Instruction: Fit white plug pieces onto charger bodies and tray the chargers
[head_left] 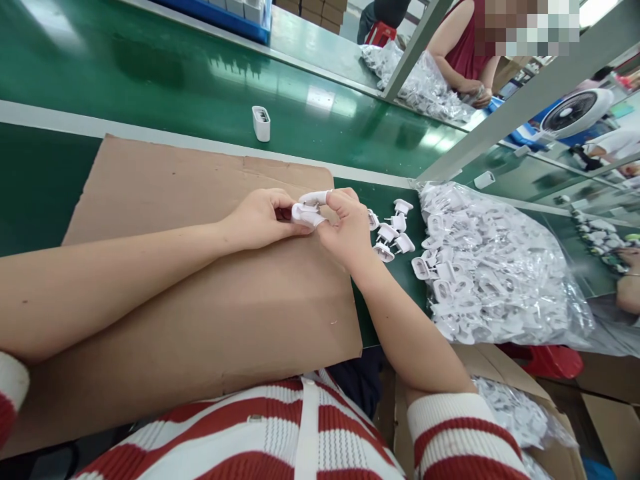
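Observation:
Above the cardboard sheet [215, 280], both hands meet around a small white plastic charger part [299, 212]. My left hand [260, 220] grips it from the left, fingers closed about it. White finger covers wrap the thumb and forefinger of my right hand [346, 223], which pinch at a small plug piece [317, 207] with thin metal pins, against the charger part. Fingers hide most of both parts, so I cannot tell how far they are joined. Just right of my right hand lie several loose white plug pieces [395, 230] with pins.
A clear bag [500, 267] full of white plug pieces lies at right. One white charger housing [261, 124] stands on the green belt [165, 93]; another white housing [484, 179] lies farther right. A metal post [480, 120] slants across. Beyond the belt, a co-worker's hands [475, 92] handle a bag.

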A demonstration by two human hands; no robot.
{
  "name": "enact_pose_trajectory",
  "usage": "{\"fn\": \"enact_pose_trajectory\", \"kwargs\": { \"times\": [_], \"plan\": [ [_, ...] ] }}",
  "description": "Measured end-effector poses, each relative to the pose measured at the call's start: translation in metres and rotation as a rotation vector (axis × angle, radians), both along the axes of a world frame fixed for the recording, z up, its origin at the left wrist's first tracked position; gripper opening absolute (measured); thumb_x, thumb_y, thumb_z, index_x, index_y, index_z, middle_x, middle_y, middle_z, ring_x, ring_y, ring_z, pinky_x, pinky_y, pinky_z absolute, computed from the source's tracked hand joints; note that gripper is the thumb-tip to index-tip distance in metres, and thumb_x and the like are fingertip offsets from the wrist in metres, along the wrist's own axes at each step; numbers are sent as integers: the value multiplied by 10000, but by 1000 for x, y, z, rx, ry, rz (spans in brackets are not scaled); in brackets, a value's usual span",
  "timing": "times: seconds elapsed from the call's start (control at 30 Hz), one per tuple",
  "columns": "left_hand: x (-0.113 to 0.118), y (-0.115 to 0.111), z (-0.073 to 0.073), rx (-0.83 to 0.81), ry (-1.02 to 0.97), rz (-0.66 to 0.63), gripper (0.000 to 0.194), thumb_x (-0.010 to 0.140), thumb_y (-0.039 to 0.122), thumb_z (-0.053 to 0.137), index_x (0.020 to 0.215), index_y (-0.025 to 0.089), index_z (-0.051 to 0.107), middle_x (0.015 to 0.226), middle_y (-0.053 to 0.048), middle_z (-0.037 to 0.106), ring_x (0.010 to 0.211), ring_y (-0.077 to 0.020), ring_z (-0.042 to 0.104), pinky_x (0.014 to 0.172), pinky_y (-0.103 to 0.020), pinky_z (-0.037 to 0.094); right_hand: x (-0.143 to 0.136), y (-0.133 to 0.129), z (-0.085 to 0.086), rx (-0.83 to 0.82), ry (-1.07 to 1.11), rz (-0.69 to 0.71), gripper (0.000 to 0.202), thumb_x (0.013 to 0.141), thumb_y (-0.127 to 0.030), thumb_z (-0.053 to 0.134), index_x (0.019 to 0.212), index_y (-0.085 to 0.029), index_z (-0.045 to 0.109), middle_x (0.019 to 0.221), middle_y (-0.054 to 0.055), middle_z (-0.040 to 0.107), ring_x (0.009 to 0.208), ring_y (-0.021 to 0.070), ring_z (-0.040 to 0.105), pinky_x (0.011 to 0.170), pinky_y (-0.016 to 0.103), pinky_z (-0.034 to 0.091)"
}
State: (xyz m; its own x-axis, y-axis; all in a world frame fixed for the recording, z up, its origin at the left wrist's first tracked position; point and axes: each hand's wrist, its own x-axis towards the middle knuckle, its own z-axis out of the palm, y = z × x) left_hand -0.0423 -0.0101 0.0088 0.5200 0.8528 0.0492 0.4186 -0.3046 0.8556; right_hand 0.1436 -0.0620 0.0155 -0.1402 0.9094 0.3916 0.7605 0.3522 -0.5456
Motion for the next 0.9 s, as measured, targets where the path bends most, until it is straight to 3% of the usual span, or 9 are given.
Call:
{"fn": "enact_pose_trajectory", "kwargs": {
  "times": [0.23, 0.43, 0.67, 0.9],
  "plan": [
    [0, 0, -3, 13, 24, 28, 408, 670, 557, 835, 816, 192, 728, 871, -13, 679, 804, -197, 621, 701, -295, 474, -3, -3, 10, -47, -73, -16, 343, 768, -55, 515, 987, -230, 714, 936, 50, 670, 1011, 283, 586, 1030, 471, 460],
    [-1, -2, -1, 35, -37, -53, 293, 750, 450, 824, 883, 192, 782, 862, -11, 671, 782, -166, 583, 699, -292, 457, -4, -6, 21, -45, -51, 61, 279, 831, -82, 502, 906, -263, 701, 827, 2, 610, 953, 256, 624, 1249, 598, 250],
    [3, -3, 0, 19, -19, -19, 311, 741, 422, 830, 894, 157, 778, 873, -12, 690, 779, -162, 583, 707, -290, 451, 2, 1, 3, -70, 65, 8, 309, 847, -141, 526, 1055, -257, 723, 1022, 24, 693, 1079, 282, 636, 1177, 573, 380],
    [4, -4, 2, 39, 28, 7, 385, 740, 516, 808, 861, 157, 738, 857, -19, 699, 783, -175, 587, 696, -288, 441, -2, -2, -5, -72, 38, -60, 382, 837, -139, 539, 1164, -274, 684, 1152, 29, 709, 1138, 258, 617, 1209, 503, 326]
  ]
}}
